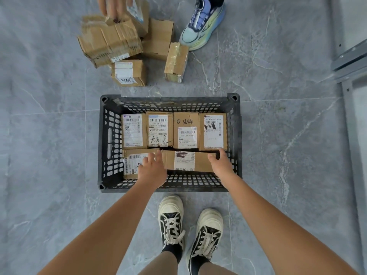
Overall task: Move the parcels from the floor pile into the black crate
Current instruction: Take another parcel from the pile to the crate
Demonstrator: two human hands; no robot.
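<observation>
The black crate stands on the floor in front of my feet. Several labelled cardboard parcels lie side by side along its far half. A long parcel lies in the near half, next to another parcel at the near left. My left hand grips the long parcel's left end and my right hand grips its right end. The floor pile of brown parcels lies beyond the crate, at upper left.
Another person's hand touches the top of the pile, and that person's blue shoe stands beside it. A grey metal frame runs along the right edge. My own shoes stand just behind the crate on the grey tiled floor.
</observation>
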